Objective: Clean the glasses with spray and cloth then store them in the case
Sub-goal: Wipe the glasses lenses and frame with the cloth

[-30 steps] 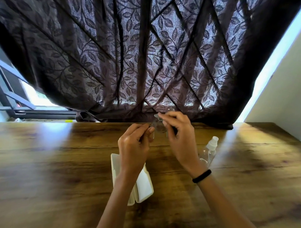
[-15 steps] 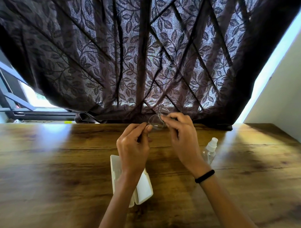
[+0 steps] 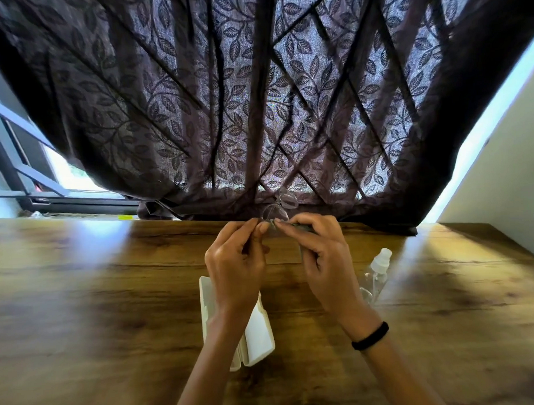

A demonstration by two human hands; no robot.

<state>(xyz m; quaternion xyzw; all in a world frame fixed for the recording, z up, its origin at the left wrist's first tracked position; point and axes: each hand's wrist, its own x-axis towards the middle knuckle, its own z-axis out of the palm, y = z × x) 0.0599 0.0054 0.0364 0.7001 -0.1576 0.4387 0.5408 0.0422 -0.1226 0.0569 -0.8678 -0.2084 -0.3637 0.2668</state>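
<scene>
Together, left hand (image 3: 236,270) and right hand (image 3: 325,261) pinch the glasses (image 3: 276,213); the case (image 3: 259,339) lies open.

A home room: wooden table (image 3: 111,298) set against a window (image 3: 22,168) hung with leaf-patterned curtain (image 3: 225,97)

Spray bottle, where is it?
In the head view, the spray bottle sits on the wooden table, just right of the right hand.
</scene>
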